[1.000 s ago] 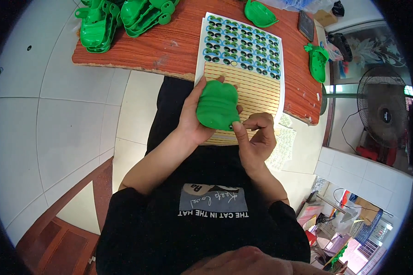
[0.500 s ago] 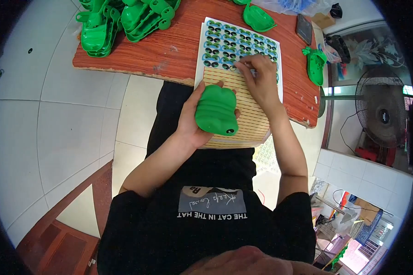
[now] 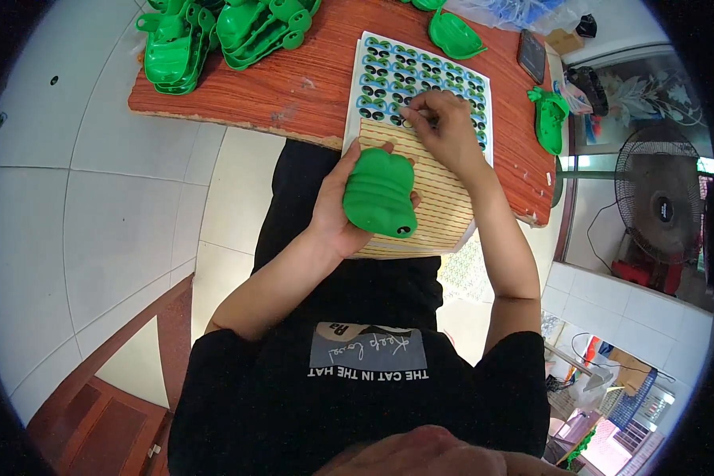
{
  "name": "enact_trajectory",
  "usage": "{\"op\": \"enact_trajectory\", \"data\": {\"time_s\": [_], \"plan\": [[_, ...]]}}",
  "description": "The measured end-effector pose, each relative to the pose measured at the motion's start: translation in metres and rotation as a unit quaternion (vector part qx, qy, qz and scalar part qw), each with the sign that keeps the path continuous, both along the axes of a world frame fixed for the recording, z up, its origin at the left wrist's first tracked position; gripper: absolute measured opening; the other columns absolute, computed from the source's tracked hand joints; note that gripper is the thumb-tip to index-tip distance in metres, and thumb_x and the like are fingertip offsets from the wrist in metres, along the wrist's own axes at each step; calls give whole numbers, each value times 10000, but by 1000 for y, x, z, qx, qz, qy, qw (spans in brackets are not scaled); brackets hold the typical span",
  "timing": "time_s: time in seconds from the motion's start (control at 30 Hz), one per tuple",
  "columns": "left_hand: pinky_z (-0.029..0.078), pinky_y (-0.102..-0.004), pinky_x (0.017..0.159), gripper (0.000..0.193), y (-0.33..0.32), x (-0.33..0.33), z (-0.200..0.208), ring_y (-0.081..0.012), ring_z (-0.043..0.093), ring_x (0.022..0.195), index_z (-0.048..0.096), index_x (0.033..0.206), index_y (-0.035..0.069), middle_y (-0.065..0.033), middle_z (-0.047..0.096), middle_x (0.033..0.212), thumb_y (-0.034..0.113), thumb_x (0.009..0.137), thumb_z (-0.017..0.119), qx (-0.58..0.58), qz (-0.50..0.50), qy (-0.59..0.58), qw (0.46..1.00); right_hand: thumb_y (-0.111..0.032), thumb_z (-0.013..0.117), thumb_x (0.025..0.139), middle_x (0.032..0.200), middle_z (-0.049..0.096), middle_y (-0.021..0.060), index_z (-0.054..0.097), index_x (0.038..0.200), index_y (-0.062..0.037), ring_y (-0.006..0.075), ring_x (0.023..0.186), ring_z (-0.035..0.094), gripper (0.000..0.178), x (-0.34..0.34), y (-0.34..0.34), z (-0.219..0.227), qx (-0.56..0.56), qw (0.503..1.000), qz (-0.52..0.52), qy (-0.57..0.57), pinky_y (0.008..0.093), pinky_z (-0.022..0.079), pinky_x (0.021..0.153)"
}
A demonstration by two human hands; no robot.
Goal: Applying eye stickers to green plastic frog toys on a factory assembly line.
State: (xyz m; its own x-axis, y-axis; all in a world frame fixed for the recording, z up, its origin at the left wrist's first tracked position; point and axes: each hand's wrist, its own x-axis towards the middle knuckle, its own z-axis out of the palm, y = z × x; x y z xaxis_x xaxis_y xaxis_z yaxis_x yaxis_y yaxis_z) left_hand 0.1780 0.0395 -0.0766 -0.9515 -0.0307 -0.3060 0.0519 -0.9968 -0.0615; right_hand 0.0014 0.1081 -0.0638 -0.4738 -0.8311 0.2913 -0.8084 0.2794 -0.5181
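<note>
1. Head view: left hand (image 3: 333,209) holds a green toy piece (image 3: 379,192) over the striped part of the sticker sheet (image 3: 438,189).
2. One black eye (image 3: 404,230) sits on its lower right corner.
3. Right hand (image 3: 451,131) is by the eye stickers (image 3: 377,82), thumb and finger close together; I cannot tell if they hold one.
4. More green toys (image 3: 171,62) lie on the table (image 3: 246,98).

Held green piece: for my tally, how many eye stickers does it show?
1: the black eye sticker at the lower-right edge of the green piece in the left hand. More may be hidden underneath.
</note>
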Motion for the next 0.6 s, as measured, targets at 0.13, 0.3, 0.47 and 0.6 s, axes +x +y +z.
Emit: {"op": "enact_trajectory", "data": {"time_s": [0.13,0.3,0.47,0.6], "plan": [[357,-490,925,453,0,0,-1,-280,493,1060,446,1193,82,-185,490,1174,421,902,369,-7,-5,-2,1000,-236,709,688,663,572,18,578,669,-104,198,692,532,187,6,-2,0,7,999,-30,-22,328,317,676],[381,-484,906,445,1,-2,5,-266,509,1039,447,1193,78,-159,511,1147,409,909,358,-13,15,-48,999,-113,756,647,641,538,13,550,669,-74,129,623,504,211,48,8,43,-102,980,11,168,264,358,620],[397,-442,899,432,1,-1,5,-246,519,1024,448,1181,57,-132,543,1092,386,914,360,-37,20,-55,998,-82,765,630,681,525,21,548,696,-66,137,644,508,228,103,34,67,-61,997,41,-24,264,383,609],[399,-407,898,424,2,-1,2,-239,524,1011,449,1176,52,-127,545,1086,375,916,364,-19,18,-28,999,-59,769,621,745,509,48,548,726,-46,144,675,513,246,115,39,63,-58,996,17,-68,236,415,576]]}}
